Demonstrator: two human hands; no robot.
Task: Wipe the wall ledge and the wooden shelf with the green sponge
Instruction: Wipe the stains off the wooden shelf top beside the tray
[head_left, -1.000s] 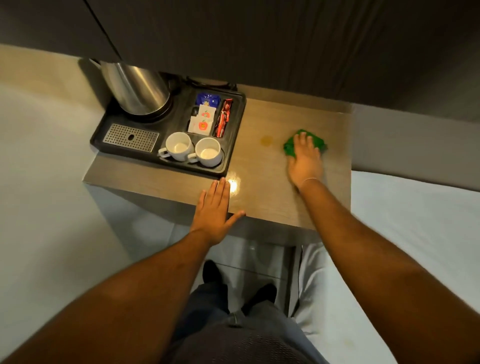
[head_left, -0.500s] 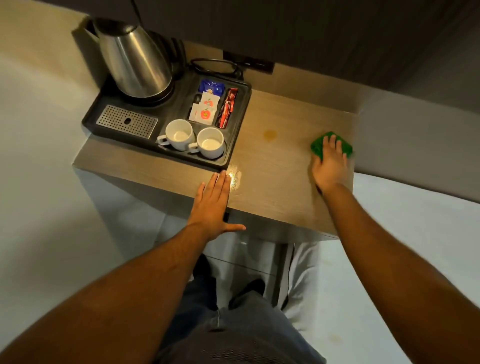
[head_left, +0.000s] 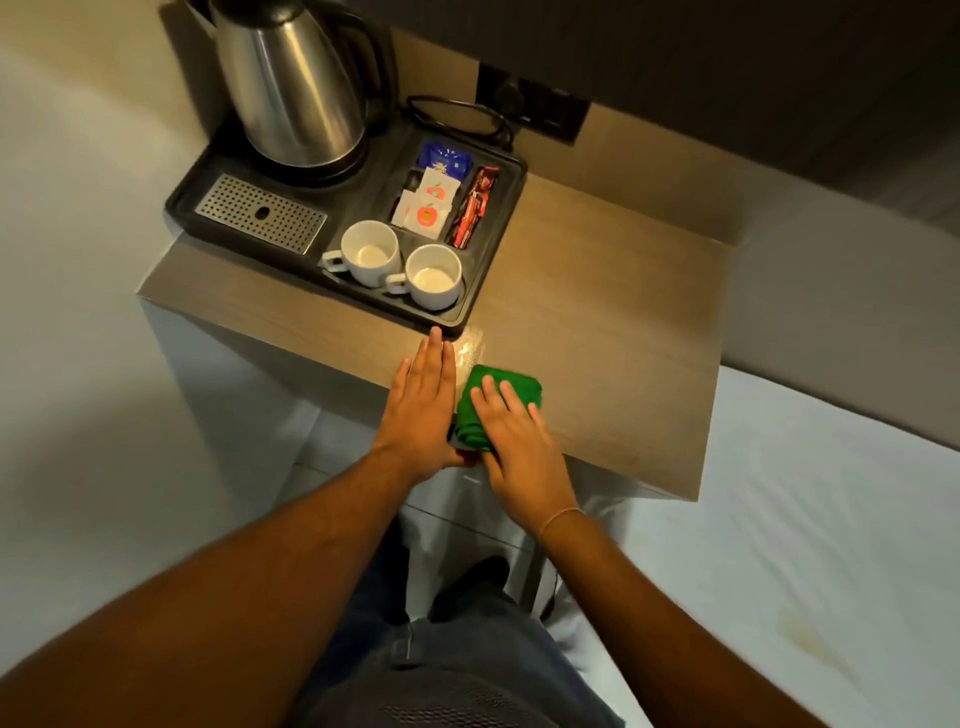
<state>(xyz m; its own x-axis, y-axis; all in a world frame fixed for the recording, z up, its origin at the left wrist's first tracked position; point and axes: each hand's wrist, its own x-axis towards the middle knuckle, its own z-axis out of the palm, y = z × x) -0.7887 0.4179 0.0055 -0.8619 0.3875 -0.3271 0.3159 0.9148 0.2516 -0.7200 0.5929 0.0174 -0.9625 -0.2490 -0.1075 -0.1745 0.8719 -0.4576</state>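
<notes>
The sponge (head_left: 524, 383) has slid to the shelf (head_left: 623, 364) front, under the right hand (head_left: 517, 441), fingers spread. Flat left hand (head_left: 423, 410), fingers together.

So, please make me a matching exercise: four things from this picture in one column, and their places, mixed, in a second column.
1 green sponge
2 kettle
3 drip grate
4 left hand

a at the back of the tray
b on the tray, in front of the kettle
c flat on the wooden shelf, fingertips near the tray
d under the right hand, at the shelf's front edge

Pairs: 1-d, 2-a, 3-b, 4-c.
</notes>
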